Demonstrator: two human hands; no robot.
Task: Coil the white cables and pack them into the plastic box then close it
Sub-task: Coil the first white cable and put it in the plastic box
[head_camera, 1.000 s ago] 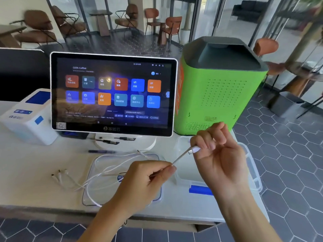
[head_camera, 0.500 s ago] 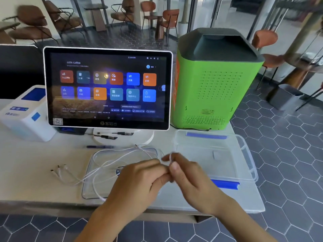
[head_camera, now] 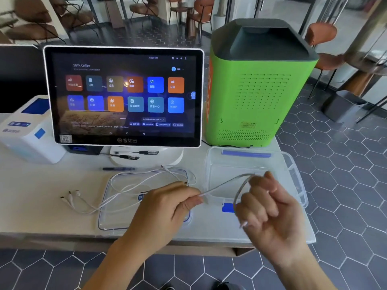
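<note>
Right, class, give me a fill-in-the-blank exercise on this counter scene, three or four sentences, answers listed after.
1. The left hand pinches a white cable that loops around the ____ hand.
2. The clear plastic box stands in front of a ____ machine.
3. The cable's loose connectors lie on the counter, to the ____ of the clear lid.
4. The touchscreen stands behind the ____.

Answers: right; green; left; lid

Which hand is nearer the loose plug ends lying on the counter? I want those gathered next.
The left hand. It is just right of the plug ends, pinching the white cable; the right hand is farther right, before the plastic box.
</note>
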